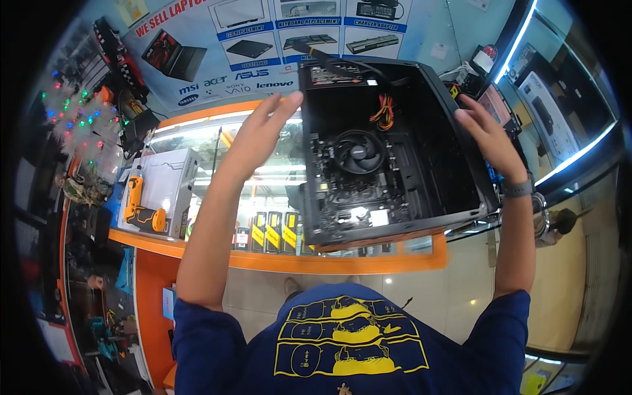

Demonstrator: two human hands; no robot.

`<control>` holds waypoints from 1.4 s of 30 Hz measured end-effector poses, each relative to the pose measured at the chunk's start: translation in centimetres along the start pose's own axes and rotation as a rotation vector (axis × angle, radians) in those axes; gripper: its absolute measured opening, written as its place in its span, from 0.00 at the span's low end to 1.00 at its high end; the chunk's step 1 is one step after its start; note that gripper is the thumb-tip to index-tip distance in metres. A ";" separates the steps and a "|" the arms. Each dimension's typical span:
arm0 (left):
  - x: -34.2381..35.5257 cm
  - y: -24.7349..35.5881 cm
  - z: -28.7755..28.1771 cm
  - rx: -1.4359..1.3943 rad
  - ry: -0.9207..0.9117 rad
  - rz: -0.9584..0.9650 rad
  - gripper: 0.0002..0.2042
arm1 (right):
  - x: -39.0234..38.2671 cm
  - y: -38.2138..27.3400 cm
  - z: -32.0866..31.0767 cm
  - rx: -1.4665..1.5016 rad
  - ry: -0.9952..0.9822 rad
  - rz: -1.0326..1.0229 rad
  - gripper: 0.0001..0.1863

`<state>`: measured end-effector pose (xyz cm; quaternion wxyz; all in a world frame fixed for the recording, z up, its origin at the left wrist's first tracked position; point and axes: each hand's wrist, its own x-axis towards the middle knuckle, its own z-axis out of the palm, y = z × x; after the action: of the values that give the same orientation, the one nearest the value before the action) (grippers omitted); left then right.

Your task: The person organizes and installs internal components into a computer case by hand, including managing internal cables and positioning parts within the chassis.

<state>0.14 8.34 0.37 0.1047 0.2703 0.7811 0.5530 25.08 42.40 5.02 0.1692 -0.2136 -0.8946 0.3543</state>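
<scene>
A black desktop computer case (454, 158) lies on the counter with its open side up. Inside it are a motherboard with a round black CPU cooler fan (359, 152), a bundle of red, yellow and black cables (384, 112) and a power supply (332, 74) at the far end. My left hand (266, 131) is at the case's left edge, fingers stretched out, fingertips by the far left corner. On the opposite side, my right hand (488, 139) has its fingers extended at the right edge. Whether either hand presses on the case is hard to tell.
The glass-topped counter has an orange edge (342, 264). On its left, a yellow cordless screwdriver (139, 204) lies on a white box (170, 181). Yellow-and-black packages (273, 232) show under the glass. A white tree with coloured lights (82, 122) stands far left; a glass cabinet (559, 118) is right.
</scene>
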 end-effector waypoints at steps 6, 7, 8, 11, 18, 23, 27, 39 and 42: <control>6.9 0.9 4.1 -0.043 -0.209 -0.226 0.17 | 6.1 3.0 1.4 0.236 -0.169 -0.036 0.57; 7.6 0.7 4.1 -0.042 -0.222 -0.167 0.15 | 6.6 3.5 1.3 0.254 -0.169 -0.061 0.57; 7.2 1.5 4.8 -0.052 -0.183 -0.140 0.12 | 6.6 4.2 1.4 0.196 -0.135 -0.102 0.56; 6.6 0.5 4.0 0.006 -0.140 -0.125 0.11 | 5.6 3.1 2.0 0.190 -0.112 -0.151 0.51; 4.3 4.5 1.9 -0.101 0.016 0.158 0.21 | 3.9 -1.0 0.6 0.119 0.048 -0.521 0.41; 2.5 6.6 -0.5 -0.129 0.122 0.464 0.31 | 1.7 -4.8 1.6 0.108 0.280 -0.656 0.41; 2.5 4.8 -1.1 -0.094 0.303 0.692 0.35 | 1.9 -4.4 4.6 0.024 0.485 -0.808 0.42; 1.2 -1.5 -3.2 0.046 0.413 0.769 0.33 | -0.6 -3.4 11.4 -0.187 0.705 -0.849 0.42; -1.2 0.7 -4.2 -0.013 0.292 0.845 0.39 | -2.7 -5.6 11.7 -0.182 0.698 -0.698 0.39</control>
<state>-0.55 4.48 2.39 -0.2401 0.4843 0.6050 0.5846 20.55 30.81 0.42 0.5475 -0.0212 -0.8300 0.1045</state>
